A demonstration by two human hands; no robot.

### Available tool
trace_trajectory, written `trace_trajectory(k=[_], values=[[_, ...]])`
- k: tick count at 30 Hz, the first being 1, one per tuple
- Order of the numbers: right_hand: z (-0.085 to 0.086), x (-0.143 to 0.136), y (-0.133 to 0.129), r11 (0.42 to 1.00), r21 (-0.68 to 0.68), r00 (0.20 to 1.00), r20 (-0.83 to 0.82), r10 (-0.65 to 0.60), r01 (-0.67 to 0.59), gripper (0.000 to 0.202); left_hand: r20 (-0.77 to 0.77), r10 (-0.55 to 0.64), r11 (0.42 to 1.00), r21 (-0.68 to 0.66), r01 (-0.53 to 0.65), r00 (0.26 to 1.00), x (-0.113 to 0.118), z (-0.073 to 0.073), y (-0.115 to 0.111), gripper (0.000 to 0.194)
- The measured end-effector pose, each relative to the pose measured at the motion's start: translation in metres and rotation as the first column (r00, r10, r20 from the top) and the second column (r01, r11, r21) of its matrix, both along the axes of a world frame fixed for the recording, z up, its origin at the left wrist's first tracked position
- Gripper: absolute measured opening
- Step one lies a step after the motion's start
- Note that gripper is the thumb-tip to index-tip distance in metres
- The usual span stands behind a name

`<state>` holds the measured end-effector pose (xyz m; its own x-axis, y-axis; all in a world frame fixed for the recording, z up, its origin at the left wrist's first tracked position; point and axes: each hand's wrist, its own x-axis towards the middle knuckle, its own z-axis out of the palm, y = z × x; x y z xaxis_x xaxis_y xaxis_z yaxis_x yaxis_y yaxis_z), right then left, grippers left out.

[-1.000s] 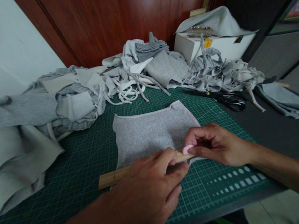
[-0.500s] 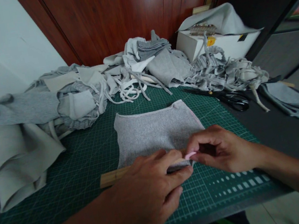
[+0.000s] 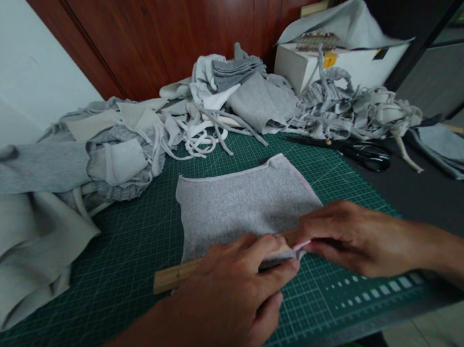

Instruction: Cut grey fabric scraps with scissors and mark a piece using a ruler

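Observation:
A piece of grey knit fabric [image 3: 237, 202] lies on the green cutting mat [image 3: 130, 233], with faint pink marks along its right edge. Across its near part runs a wooden ruler [image 3: 176, 275], its middle covered by my left hand [image 3: 239, 292]. That hand presses down on ruler and fabric, fingers spread. At the ruler's right end, my right hand [image 3: 351, 239] pinches a slim pink piece of tailor's chalk [image 3: 302, 245] against the fabric's near right corner. The fingers hide part of the chalk.
Grey and cream fabric pieces [image 3: 33, 166] are heaped at the left and back. Black scissors [image 3: 368, 155] lie at the mat's right edge beside tangled fabric strips [image 3: 377, 109]. A white box [image 3: 298, 66] stands at the back right, and folded grey fabric [image 3: 457, 152] lies further right.
My right hand has shifted slightly right and toward me, with the chalk tilted lower against the fabric. My left hand stays on the ruler.

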<state>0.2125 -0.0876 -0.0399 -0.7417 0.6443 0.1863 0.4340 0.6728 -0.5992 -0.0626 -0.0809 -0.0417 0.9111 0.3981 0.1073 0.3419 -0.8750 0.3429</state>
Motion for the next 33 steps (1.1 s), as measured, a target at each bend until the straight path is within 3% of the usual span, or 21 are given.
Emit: trace_trajectory(k=[6,16,27,30,33], values=[[0.006,0.016,-0.006,0.998,-0.019,0.998,0.039,-0.053,0.053,0.018,-0.002,0.009,1.000,0.009,-0.009,1.000,0.001,0.000,0.000,0.047],[-0.001,-0.019,0.004,0.999,0.038,0.999,0.035,0.024,-0.026,0.016,0.031,0.013,1.000,0.015,-0.013,0.999,0.000,-0.003,0.000,0.045],[0.005,0.033,-0.010,0.996,-0.026,0.996,0.049,-0.079,0.080,0.017,-0.010,0.020,1.000,0.001,-0.020,1.000,0.000,-0.001,0.000,0.047],[0.002,0.026,-0.008,0.981,-0.128,0.988,-0.040,-0.150,0.144,0.011,-0.025,0.031,0.999,-0.013,-0.032,0.999,0.002,0.002,0.000,0.047],[-0.005,0.011,-0.002,0.900,-0.373,0.910,-0.249,-0.331,0.225,0.017,-0.030,0.032,0.999,-0.021,-0.033,0.999,0.002,0.004,-0.001,0.048]])
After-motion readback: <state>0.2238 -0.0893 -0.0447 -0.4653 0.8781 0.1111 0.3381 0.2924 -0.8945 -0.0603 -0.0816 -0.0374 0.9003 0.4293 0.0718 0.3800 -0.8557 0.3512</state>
